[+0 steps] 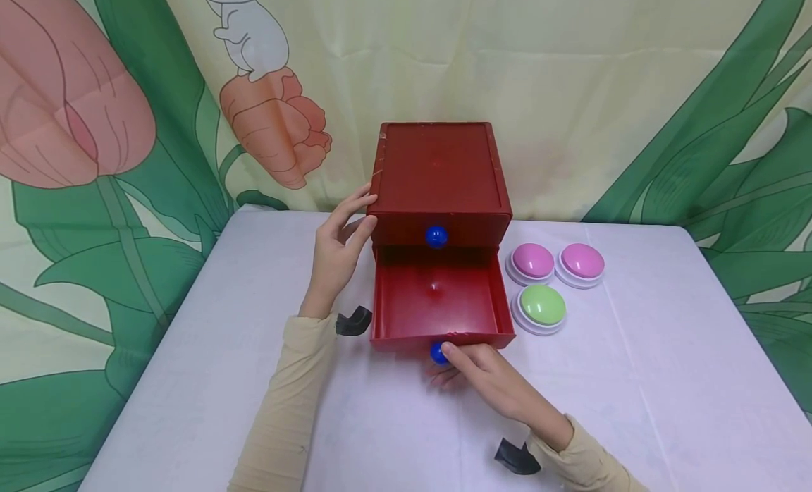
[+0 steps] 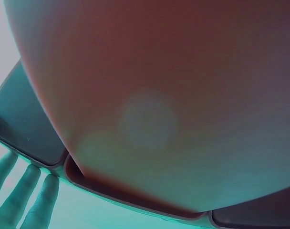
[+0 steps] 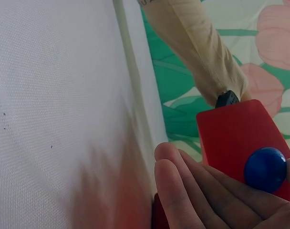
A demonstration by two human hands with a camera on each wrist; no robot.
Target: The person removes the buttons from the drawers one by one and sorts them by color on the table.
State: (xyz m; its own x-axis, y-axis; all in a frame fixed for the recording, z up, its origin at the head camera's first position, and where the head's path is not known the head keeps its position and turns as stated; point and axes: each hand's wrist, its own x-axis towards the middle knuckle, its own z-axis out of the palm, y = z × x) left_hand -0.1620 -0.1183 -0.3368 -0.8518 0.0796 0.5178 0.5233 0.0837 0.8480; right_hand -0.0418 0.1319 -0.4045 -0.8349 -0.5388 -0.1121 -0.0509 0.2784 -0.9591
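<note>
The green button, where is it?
In the head view the green button sits on the table's right side, just right of the open red drawer and in front of the two pink buttons.

I saw a white table [image 1: 254, 379] carrying a red drawer box [image 1: 439, 175], with two pink buttons [image 1: 533, 261] and a green button [image 1: 542, 305] just beside it.
</note>
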